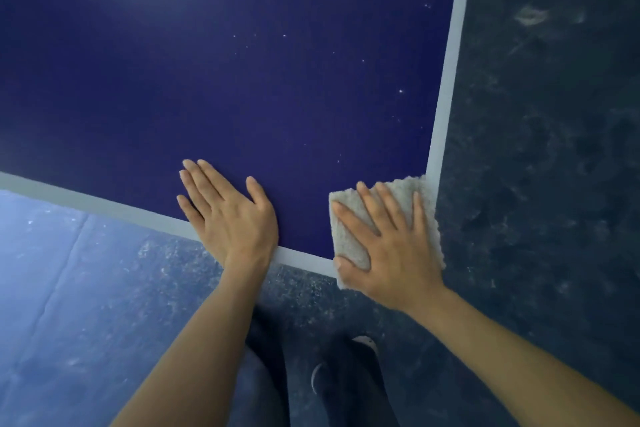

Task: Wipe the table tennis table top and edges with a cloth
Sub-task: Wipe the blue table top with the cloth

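1. Cloth (349,243) lies flat on the near right corner of the worktop (242,62), a pale, nubbly rectangle covering the spot where the two white edge lines (446,87) meet.
2. Right hand (391,246) presses down on top of the cloth, palm flat, so the cloth sits under the grip rather than pinched in it; no fingers curl round it.
3. Fingers (372,204) of that hand are spread wide and point to the far left, while the thumb rests on the cloth's near left edge.
4. Cloth shows beyond the hand on the left, at the far end past the fingertips, and as a frayed strip along the right side, where it overhangs the worktop's edge.
5. Right forearm runs in from the near right, wrist roughly straight.
6. Left hand (228,215) lies flat and empty on the blue surface just left of the cloth, apart from it, fingers close together and pointing far left, thumb held out to the right.
7. Heel of the left hand crosses the near edge line; its forearm comes up from the near centre.
8. Pale specks dot the blue top beyond the hands.
9. Floor (540,156) below is dark and mottled, and a shoe (346,378) shows between the forearms.
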